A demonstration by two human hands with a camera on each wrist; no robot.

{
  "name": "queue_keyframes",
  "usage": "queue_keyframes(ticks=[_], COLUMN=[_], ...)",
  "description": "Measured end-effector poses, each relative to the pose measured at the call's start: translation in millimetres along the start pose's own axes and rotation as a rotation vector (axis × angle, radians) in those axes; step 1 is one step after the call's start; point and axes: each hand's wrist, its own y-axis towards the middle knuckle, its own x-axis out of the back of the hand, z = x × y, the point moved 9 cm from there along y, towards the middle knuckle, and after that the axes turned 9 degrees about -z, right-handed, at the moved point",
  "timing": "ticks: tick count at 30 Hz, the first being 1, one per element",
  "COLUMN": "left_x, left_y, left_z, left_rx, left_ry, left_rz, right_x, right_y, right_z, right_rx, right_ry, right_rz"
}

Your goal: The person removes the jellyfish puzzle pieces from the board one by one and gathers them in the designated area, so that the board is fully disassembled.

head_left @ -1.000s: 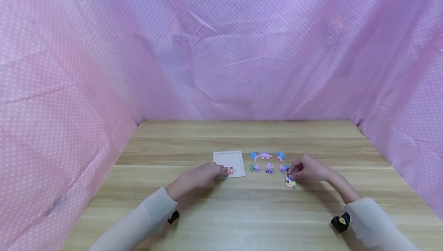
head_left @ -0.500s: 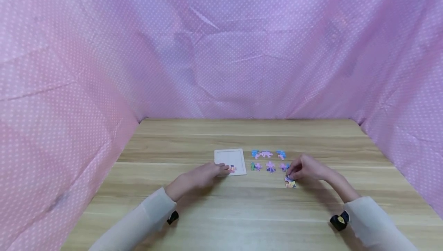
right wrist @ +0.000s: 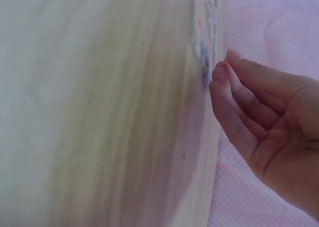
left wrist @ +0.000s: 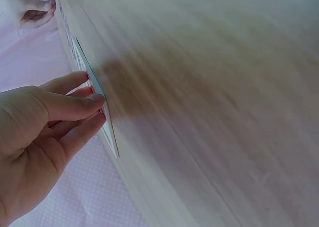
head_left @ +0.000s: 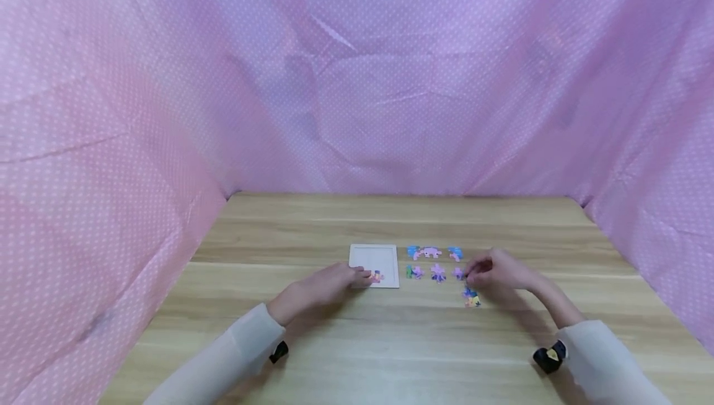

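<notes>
On the wooden table lies a white square puzzle tray [head_left: 389, 267] with a small group of joined jigsaw pieces [head_left: 376, 276] in its near part. My left hand [head_left: 338, 282] grips the tray's near left border; in the left wrist view the thumb [left wrist: 92, 102] is at its outer edge and the fingers reach over it. My right hand [head_left: 498, 271] is low over the table, fingers curled, beside a pink jigsaw piece [head_left: 458, 273], partly covering it. Just below the hand lies a yellow and purple jigsaw piece [head_left: 471, 299]. Whether the right fingertips pinch a piece is hidden.
Right of the tray, loose jigsaw pieces lie in two rows, among them a pink piece [head_left: 431, 252], a blue one [head_left: 455, 253], a purple one [head_left: 437, 273] and a green and purple one [head_left: 414, 272]. A pink dotted cloth [head_left: 357, 82] hangs around the table.
My right fingertips have shifted slightly up from the yellow and purple piece, uncovering more of it, and now cover the blue part of the pink piece. The left hand stays at the tray.
</notes>
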Motion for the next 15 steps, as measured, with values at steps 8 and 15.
queue_keyframes(ticks=[8, 15], left_x=[-2.5, 2.6], left_y=[5.1, 4.5], left_z=[-3.6, 3.6], left_rx=[-0.057, 0.012], left_ry=[0.066, -0.096], left_rz=[0.001, -0.067], right_x=[-3, -10], right_y=[14.0, 33.0], right_z=[-2, 11], right_rx=[-0.07, -0.054], right_ry=[0.022, -0.011], right_rz=[0.016, 0.008])
